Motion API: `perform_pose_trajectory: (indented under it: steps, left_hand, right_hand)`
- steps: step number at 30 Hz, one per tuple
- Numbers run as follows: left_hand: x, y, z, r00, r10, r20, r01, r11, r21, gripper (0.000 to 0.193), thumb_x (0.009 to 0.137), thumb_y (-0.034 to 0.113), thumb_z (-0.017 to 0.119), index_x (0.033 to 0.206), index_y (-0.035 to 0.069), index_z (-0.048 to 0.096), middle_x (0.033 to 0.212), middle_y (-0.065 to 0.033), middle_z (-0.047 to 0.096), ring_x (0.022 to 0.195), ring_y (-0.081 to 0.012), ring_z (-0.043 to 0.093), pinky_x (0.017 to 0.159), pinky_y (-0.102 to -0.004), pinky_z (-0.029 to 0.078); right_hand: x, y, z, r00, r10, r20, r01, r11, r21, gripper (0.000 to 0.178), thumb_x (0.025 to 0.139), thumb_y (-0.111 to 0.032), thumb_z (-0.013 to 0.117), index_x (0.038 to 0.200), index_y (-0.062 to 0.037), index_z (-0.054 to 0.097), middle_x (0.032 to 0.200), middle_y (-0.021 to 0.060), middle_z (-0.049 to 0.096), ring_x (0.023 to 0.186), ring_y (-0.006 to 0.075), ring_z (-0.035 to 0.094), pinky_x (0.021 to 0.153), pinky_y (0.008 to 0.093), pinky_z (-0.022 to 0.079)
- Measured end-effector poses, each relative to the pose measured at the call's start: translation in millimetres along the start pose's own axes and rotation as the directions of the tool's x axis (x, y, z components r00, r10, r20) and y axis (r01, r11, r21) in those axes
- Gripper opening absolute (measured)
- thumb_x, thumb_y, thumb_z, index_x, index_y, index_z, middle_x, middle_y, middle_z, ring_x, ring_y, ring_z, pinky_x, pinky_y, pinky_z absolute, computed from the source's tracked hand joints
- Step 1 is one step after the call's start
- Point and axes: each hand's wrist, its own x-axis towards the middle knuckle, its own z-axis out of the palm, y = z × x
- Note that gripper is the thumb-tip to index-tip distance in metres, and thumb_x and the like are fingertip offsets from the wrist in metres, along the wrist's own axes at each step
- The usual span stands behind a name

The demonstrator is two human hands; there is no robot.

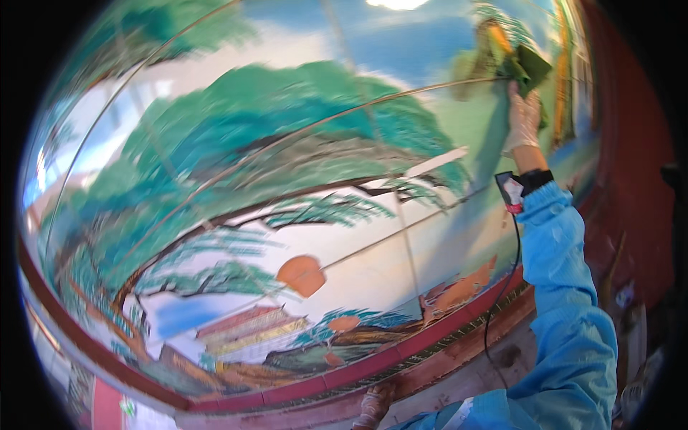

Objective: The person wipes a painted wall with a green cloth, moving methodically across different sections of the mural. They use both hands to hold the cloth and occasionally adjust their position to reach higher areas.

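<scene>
A large glossy tiled wall (444, 208) painted with a landscape of green trees, a sun and a pavilion fills most of the view. At its upper right, my right hand (524, 118), in a thin translucent glove, is closed on a dark green cloth (529, 70). The cloth lies against the painted tiles, with part of it sticking out from the hand. Low in the middle, my gloved left hand (376, 403) is at the ledge (430, 369) under the painting. Its fingers are small and blurred, so their pose is unclear.
A dark device (510, 190) is strapped to my right wrist, its black cable (505, 287) hanging down along the sleeve. Red tile edging (344, 373) borders the painting's bottom. A dark red wall (631, 143) stands at right. Bright light reflects at the top.
</scene>
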Motion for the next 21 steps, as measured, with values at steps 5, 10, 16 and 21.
perform_pose_trajectory:
  steps: [5, 10, 16, 21]
  left_hand:
    - [-7, 15, -5, 0.996, -0.076, 0.041, 0.074, 0.996, 0.051, 0.031, 0.091, 0.021, 0.063, 0.12, 0.015, 0.067, 0.12, -0.0074, 0.062, 0.107, -0.0327, 0.059, 0.091, -0.0442, 0.05]
    - [0, 20, -14, 0.959, -0.171, 0.227, 0.16, 0.985, 0.063, 0.036, 0.093, 0.025, 0.06, 0.127, 0.014, 0.062, 0.129, -0.0082, 0.059, 0.119, -0.0332, 0.054, 0.1, -0.0438, 0.046]
    - [3, 17, -25, 0.924, -0.189, 0.331, 0.226, 0.971, -0.074, 0.039, 0.098, 0.03, 0.054, 0.132, 0.011, 0.059, 0.139, -0.0114, 0.054, 0.125, -0.0349, 0.051, 0.106, -0.0433, 0.041]
    - [-14, 26, -36, 0.957, -0.203, 0.208, 0.245, 0.948, -0.202, 0.044, 0.1, 0.033, 0.052, 0.137, 0.01, 0.055, 0.144, -0.0128, 0.051, 0.126, -0.0354, 0.052, 0.104, -0.0418, 0.044]
  right_hand:
    - [-38, -38, 23, 0.974, -0.217, -0.07, 0.213, 0.975, -0.062, 0.076, 0.094, -0.054, 0.052, 0.142, 0.0044, 0.043, 0.148, 0.022, 0.043, 0.142, 0.0332, 0.034, 0.117, 0.0397, 0.024]
    - [-99, -103, 28, 0.83, -0.552, -0.08, 0.557, 0.828, 0.062, 0.051, 0.096, -0.033, 0.06, 0.136, -0.0018, 0.053, 0.142, 0.017, 0.051, 0.135, 0.0353, 0.041, 0.112, 0.0407, 0.031]
    - [-175, -187, 28, 0.637, -0.768, -0.067, 0.764, 0.617, 0.19, 0.063, 0.083, -0.008, 0.07, 0.143, -0.0134, 0.05, 0.148, 0.0094, 0.049, 0.138, 0.0337, 0.041, 0.114, 0.0437, 0.029]
    - [-216, -244, 33, 0.568, -0.822, -0.036, 0.802, 0.543, 0.251, 0.066, 0.082, -0.013, 0.068, 0.145, -0.0204, 0.049, 0.147, 0.0126, 0.049, 0.134, 0.0387, 0.045, 0.114, 0.0461, 0.031]
